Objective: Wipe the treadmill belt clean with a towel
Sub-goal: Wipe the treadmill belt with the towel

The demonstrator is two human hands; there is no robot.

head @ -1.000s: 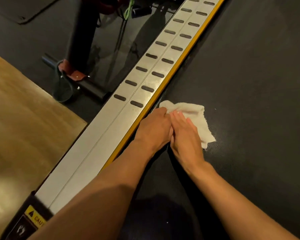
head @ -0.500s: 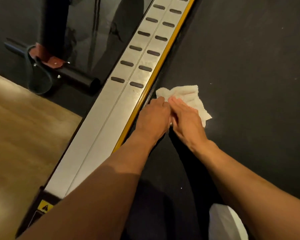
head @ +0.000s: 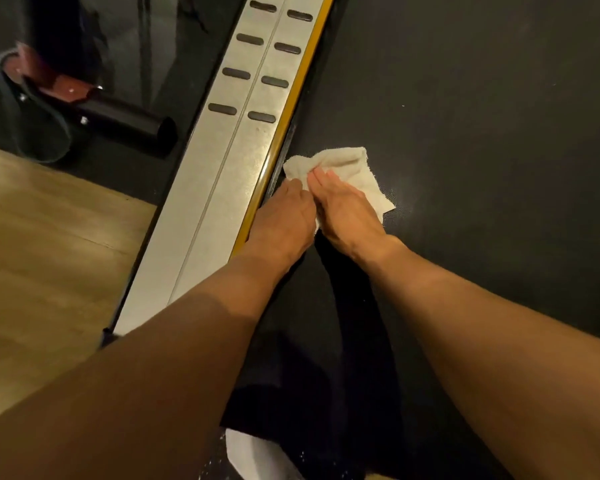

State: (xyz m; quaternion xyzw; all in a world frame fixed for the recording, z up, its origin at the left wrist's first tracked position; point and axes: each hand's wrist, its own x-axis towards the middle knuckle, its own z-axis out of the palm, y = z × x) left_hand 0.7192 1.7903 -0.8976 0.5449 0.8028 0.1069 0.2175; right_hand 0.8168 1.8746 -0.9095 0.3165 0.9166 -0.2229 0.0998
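A person's two bare forearms reach forward and down over a dark treadmill belt (head: pixel 465 168). Both hands meet on a small, crumpled white towel (head: pixel 359 166) that lies on the belt, at its left edge.

The right hand (head: pixel 347 209) lies flat on the towel, palm down, fingers straight and together, pressing the cloth against the belt. Most of the towel spreads out ahead of this hand and to its right, with one corner poking out beside the little-finger side.

The left hand (head: pixel 281 213) sits just beside the right, touching it, at the towel's near-left part. Its fingers bend down out of sight at the cloth (whether they grip the towel or only press on it cannot be told).

Directly left of the left hand runs a narrow yellow strip (head: pixel 284 140), and beyond that a silver side rail (head: pixel 229 168) with two rows of dark oval pads, stretching away ahead. Farther left are a wooden floor (head: pixel 42 237) and a black bar (head: pixel 125 121). Below the forearms, near the bottom edge, a white shape (head: pixel 253 455) shows; what it is cannot be told.
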